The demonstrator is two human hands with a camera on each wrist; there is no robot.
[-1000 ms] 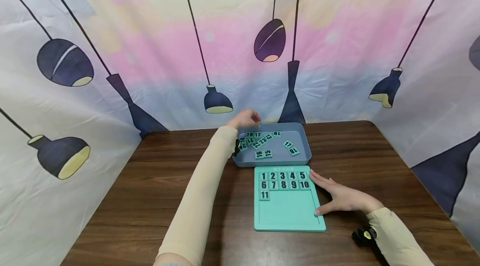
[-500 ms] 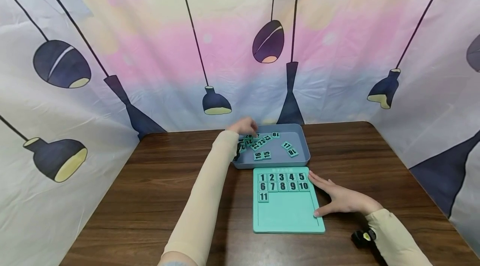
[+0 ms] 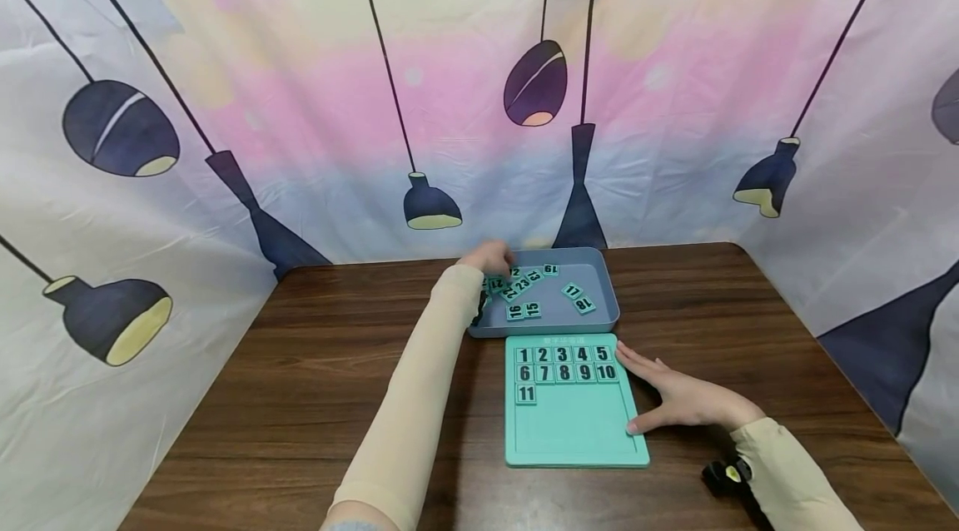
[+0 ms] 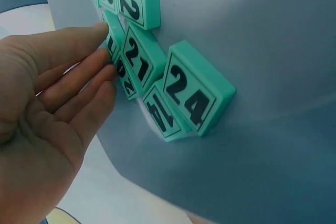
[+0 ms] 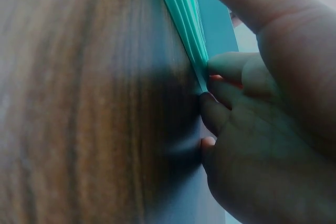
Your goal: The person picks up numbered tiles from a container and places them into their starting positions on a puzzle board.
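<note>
Head view: the right hand [image 3: 682, 396], spread, touches the three-o'clock edge of the board [image 3: 569, 434]. At eleven o'clock, the left hand [image 3: 487, 257] meets a tile [image 4: 116, 31] in the tray [image 3: 558, 320]; whether pinching, I can't tell.

- Bench [image 3: 300, 398]: smooth, wood-grained, with a soft gloss
- Board [image 3: 577, 435]: smooth plastic
- Number tiles [image 4: 189, 93]: smooth, plastic-looking
- Tray [image 3: 558, 320]: smooth plastic, low sheen
- Backdrop [image 3: 315, 98]: creased cloth
- Sleeves [image 3: 408, 398]: matt cloth

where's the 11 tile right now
In the head view, the 11 tile sits at left on the green board, directly below the 6 tile.
</note>
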